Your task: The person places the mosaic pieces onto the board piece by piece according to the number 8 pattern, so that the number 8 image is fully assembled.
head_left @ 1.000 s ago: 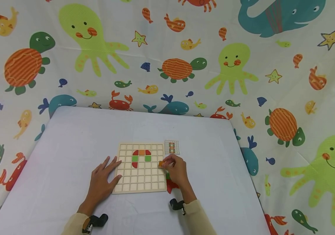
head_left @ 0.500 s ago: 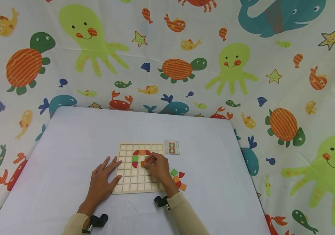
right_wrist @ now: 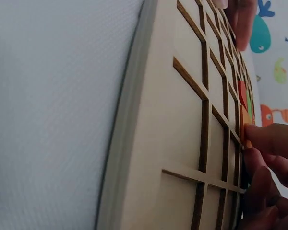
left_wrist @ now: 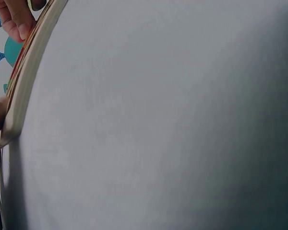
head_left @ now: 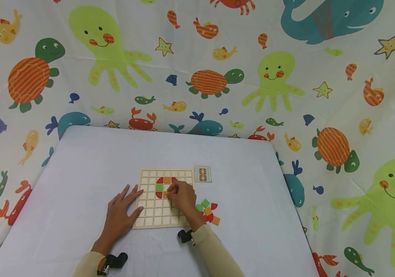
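Observation:
A wooden board (head_left: pixel 153 212) with a grid of square recesses lies on the table. My left hand (head_left: pixel 120 212) rests at its left edge, fingers spread and the thumb on the rim. Over the middle, my right hand (head_left: pixel 183 198) pinches an orange square tile (head_left: pixel 165 194), which sits in a cell beside a red quarter-round tile (head_left: pixel 159 194). The right wrist view shows thumb and fingertip on this orange tile (right_wrist: pixel 245 127). Above it are a green square tile (head_left: pixel 159 187) and a top row of red, orange and red. My right hand hides the cells to its right.
Several loose red, green and orange tiles (head_left: pixel 207 211) lie right of the board. A small pattern card (head_left: pixel 202 174) is by the upper right corner. The white table (head_left: pixel 245 184) ends before a curtain (head_left: pixel 197 50) printed with sea animals.
My right hand has moved left from the board's right edge, bringing the orange tile into a cell beside the lower red one. The loose tiles are uncovered. My left hand stays put.

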The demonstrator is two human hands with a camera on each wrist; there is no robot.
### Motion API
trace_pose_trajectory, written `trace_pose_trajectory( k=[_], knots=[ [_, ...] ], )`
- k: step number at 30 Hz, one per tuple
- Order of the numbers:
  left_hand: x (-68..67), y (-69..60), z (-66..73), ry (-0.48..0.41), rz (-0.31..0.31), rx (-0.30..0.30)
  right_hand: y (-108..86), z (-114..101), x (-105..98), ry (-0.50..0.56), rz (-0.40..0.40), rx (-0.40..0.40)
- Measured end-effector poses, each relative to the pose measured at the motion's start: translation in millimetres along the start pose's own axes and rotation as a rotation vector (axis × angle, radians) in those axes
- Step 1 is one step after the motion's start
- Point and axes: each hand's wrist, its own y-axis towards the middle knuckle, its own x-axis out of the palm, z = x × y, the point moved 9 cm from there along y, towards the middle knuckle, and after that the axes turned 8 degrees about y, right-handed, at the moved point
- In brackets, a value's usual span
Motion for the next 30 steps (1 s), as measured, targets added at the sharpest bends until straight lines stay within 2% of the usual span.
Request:
trace_pose_trajectory(
  k=[8,17,23,30],
  knots=[
    [0.4,-0.2,-0.5,0.003,-0.005,-0.006,-2.8,-3,0,-0.012,-0.005,0.001],
    [0.4,-0.1,-0.8,0.0,-0.006,-0.007,-6.1,2,-4,0.028,-0.011,-0.049],
    [-1.6,0.4,1.2,-0.002,0.004,0.002,-10.4,13,-21,0.089,-0.007,-0.061],
    [-5.1,0.7,4.5,-0.005,0.011,0.003,-15.6,34,-50,0.138,0.039,-0.038]
  ],
)
